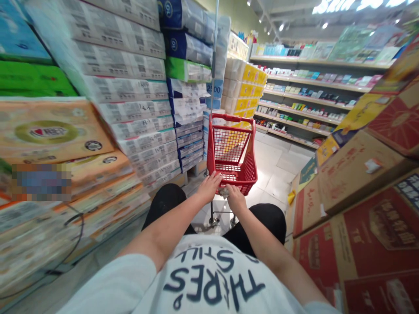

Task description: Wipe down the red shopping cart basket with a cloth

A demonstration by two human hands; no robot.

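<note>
A small red shopping cart (231,161) with a mesh basket and thin metal legs stands in front of my knees. Nothing shows inside its basket. My left hand (210,185) rests at the near left rim of the cart, its fingertips together on the red edge. Beside it, my right hand (235,197) is closed, fingers curled at the near rim. Between the two hands is a small greyish crumpled item (224,192), held at the fingertips of my right hand; what it is cannot be made out. A thin metal pole (214,65) rises at the cart's left side.
Stacked tissue packs (137,91) line the left side, with orange packs (55,131) nearest. Cardboard boxes (360,170) are piled on the right. Past the cart, pale floor tiles (278,159) lead to shelves (304,83) of small goods.
</note>
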